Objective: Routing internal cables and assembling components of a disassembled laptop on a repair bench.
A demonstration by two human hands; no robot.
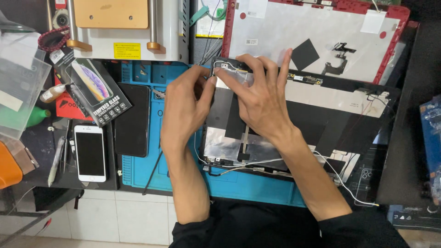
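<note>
Gripping laptop lid panel, left hand, right hand.

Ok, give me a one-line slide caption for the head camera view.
Both hands, left and right, press at the top corner of an opened laptop lid on a blue work mat.

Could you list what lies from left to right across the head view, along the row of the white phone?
White phone → black phone → left hand → right hand → blue board at the right edge.
</note>
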